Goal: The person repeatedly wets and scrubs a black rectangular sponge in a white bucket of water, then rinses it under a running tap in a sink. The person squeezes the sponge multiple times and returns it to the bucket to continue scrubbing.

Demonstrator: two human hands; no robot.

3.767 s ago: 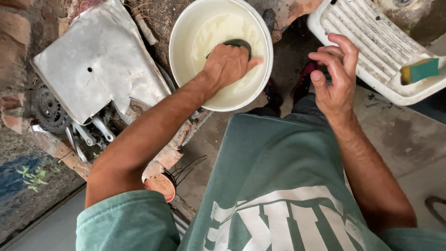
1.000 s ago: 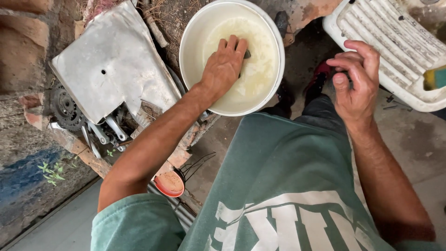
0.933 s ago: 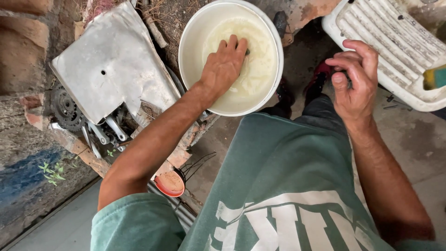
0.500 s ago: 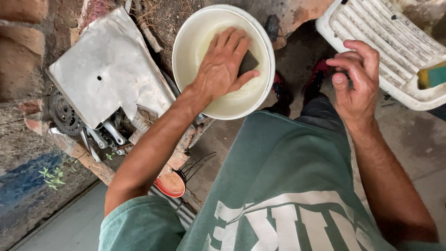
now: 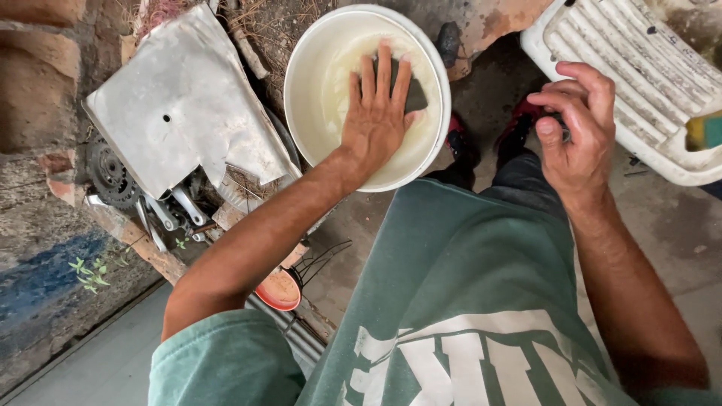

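A white round bucket (image 5: 316,68) with pale, cloudy water stands on the ground ahead of me. My left hand (image 5: 376,113) reaches into it, palm down with fingers spread, and presses a dark sponge (image 5: 416,96) against the inner wall. My right hand (image 5: 575,131) hovers to the right above my knee, its fingers curled toward the thumb. Something dark shows between those fingers, and I cannot tell whether it is held. I wear a green shirt (image 5: 466,301) with white lettering.
A white slatted plastic piece (image 5: 639,68) lies at the upper right with a yellow and green sponge (image 5: 704,131) on it. To the left are a bent grey metal sheet (image 5: 180,120), a sprocket (image 5: 109,173), wrenches (image 5: 173,214), bricks and an orange lid (image 5: 280,289).
My left hand has slid around inside the bucket and gone from curled over the sponge to flat with the fingers spread. My right hand has kept its curled pose.
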